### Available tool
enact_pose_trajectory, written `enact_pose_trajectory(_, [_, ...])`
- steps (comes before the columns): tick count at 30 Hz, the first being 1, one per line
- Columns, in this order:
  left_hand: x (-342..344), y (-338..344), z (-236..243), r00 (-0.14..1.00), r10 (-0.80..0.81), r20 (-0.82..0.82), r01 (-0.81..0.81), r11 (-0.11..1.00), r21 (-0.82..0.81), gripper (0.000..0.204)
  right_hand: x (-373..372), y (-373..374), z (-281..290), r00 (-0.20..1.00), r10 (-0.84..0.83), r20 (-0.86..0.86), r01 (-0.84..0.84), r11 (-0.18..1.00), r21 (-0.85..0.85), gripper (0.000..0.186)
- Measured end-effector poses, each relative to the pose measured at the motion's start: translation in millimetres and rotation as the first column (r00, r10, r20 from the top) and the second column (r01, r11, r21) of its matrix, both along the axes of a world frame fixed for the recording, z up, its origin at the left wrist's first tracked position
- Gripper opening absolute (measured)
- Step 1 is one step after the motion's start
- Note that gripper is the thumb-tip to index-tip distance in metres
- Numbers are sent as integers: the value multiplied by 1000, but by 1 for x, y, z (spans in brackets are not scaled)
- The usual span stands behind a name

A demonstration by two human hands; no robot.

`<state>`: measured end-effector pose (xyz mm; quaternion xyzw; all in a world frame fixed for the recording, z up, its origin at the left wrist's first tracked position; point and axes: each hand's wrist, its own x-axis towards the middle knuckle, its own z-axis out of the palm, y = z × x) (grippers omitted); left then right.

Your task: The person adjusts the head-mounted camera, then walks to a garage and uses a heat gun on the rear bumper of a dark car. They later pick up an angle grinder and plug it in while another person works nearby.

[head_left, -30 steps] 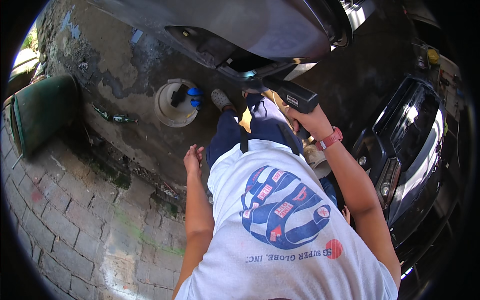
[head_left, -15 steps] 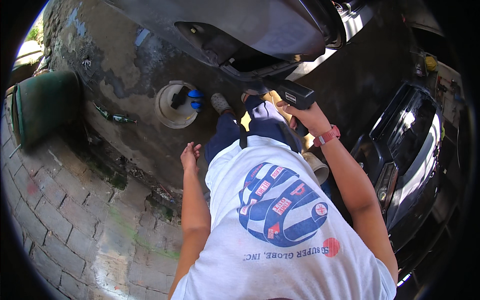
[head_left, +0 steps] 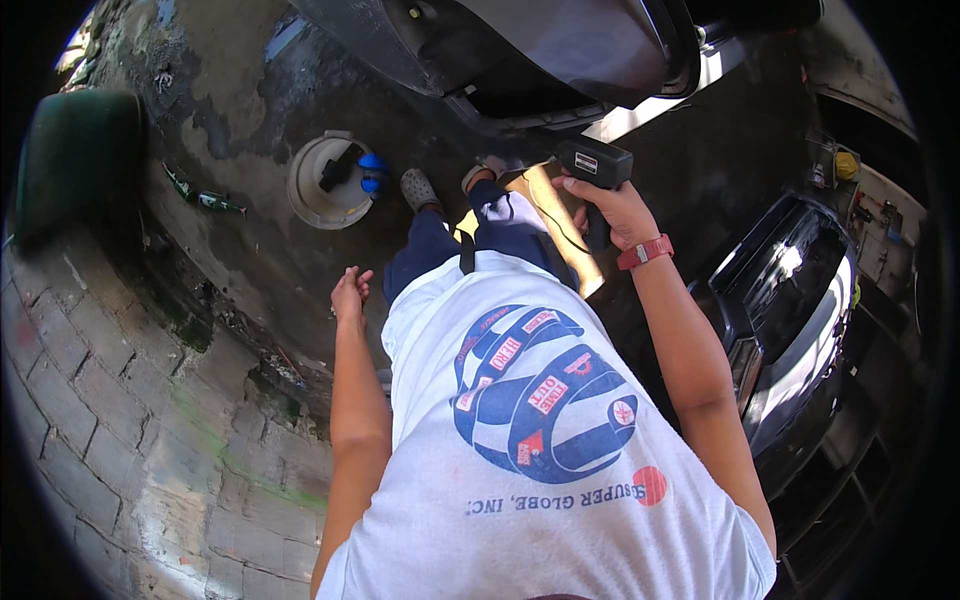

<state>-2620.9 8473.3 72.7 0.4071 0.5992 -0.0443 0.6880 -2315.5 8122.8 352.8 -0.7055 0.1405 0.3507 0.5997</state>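
My right hand, red watch on its wrist, grips a black power tool with a dark cord, held just below a grey car body panel with a dark recessed opening. My left hand hangs beside my left thigh, fingers loosely bent and apart, holding nothing. My feet in grey clogs stand below the panel, by a light yellow board. Left of them a white bucket contains a black item and blue items.
A glossy black car front or bumper lies along the right. A dark green curved object stands at the left, near green bottles on stained concrete. Paving bricks cover the lower left. A yellow item sits at the upper right.
The view has shifted, so hands, bucket and bumper appear higher and further left. My right hand still grips the tool; my left hand stays down at my side.
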Motion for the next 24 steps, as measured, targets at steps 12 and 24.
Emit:
enact_pose_trajectory(12, [-21,-12,-17,999,42,-22,-43,998,-55,36,-12,7,-7,998,10,62,-7,998,-59,29])
enact_pose_trajectory(24, [-12,-7,-21,999,42,-2,-42,998,-49,40,-11,5,-13,999,-27,25,30,995,-98,28])
